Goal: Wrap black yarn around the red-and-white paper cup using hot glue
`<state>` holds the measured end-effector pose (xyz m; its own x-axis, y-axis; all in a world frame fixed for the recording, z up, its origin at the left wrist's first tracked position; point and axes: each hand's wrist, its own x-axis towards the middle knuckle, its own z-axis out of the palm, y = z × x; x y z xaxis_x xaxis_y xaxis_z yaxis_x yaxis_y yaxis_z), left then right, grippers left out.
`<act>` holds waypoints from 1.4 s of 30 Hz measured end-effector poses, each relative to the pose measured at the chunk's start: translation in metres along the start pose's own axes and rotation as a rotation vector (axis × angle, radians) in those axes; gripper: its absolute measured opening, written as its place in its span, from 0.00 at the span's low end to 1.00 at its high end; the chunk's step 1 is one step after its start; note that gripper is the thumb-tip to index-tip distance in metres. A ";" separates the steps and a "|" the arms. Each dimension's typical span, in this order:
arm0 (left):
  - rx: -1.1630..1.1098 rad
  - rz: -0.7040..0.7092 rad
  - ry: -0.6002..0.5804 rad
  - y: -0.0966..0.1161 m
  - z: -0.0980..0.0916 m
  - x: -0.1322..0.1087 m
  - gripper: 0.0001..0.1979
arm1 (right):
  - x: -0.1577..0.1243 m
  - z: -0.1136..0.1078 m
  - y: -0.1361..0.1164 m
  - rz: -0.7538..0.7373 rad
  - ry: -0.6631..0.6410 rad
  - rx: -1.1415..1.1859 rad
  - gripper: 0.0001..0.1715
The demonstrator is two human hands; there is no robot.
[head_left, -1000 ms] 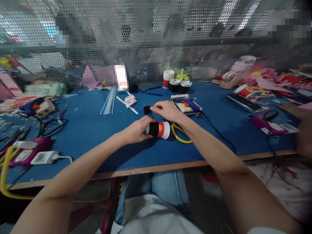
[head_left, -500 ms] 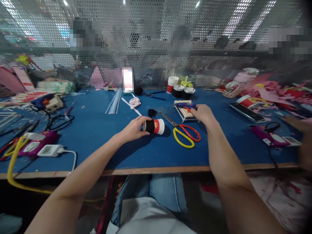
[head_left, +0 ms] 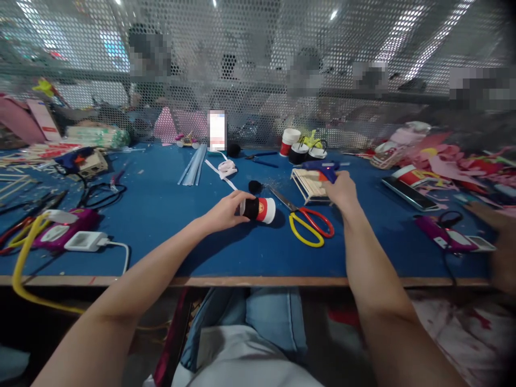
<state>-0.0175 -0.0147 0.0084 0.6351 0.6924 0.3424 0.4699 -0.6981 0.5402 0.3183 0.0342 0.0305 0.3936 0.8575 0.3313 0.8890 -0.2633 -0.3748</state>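
Observation:
My left hand [head_left: 226, 211] grips a paper cup [head_left: 265, 209] lying on its side, with its black-wrapped end in my fingers and its red and white part toward the right. In my right hand [head_left: 342, 191] is a blue glue gun [head_left: 325, 170] with an orange trigger, raised just above a small rack of wooden sticks [head_left: 308, 186]. Scissors [head_left: 305, 217] with one yellow and one red handle lie open between my hands. Behind the cup sits a small black ball [head_left: 255, 186], and farther back a coil of white ribbon [head_left: 227, 169].
Clear glue sticks [head_left: 194, 167], pliers [head_left: 262, 159] and several cups [head_left: 291, 141] stand or lie toward the mesh partition. A purple power strip [head_left: 66, 231] with a yellow cable is at left. At right are a phone [head_left: 409, 193] and another person's hand [head_left: 484, 215].
My right hand has lifted the glue gun off the wooden rack, and its nozzle has swung from pointing left to pointing right. The left hand still holds the cup in place.

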 end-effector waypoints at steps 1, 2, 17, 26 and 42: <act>0.002 0.001 0.005 0.000 -0.001 0.000 0.26 | -0.002 -0.002 -0.003 0.023 0.064 0.129 0.26; 0.004 0.004 0.011 0.000 -0.001 0.000 0.26 | -0.005 -0.006 -0.006 0.034 0.081 0.288 0.24; 0.016 0.044 0.090 -0.007 -0.002 0.002 0.22 | -0.083 -0.035 -0.059 -0.306 -0.568 0.684 0.17; 0.009 0.042 0.093 -0.012 -0.002 0.001 0.23 | -0.097 -0.040 -0.060 -0.488 -0.482 0.396 0.21; -0.021 -0.036 0.097 -0.015 -0.002 0.001 0.23 | -0.103 -0.040 -0.055 -0.834 -0.337 0.191 0.15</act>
<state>-0.0249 -0.0036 0.0018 0.5553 0.7322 0.3944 0.4776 -0.6690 0.5696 0.2380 -0.0569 0.0522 -0.4732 0.8284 0.2998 0.7890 0.5499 -0.2741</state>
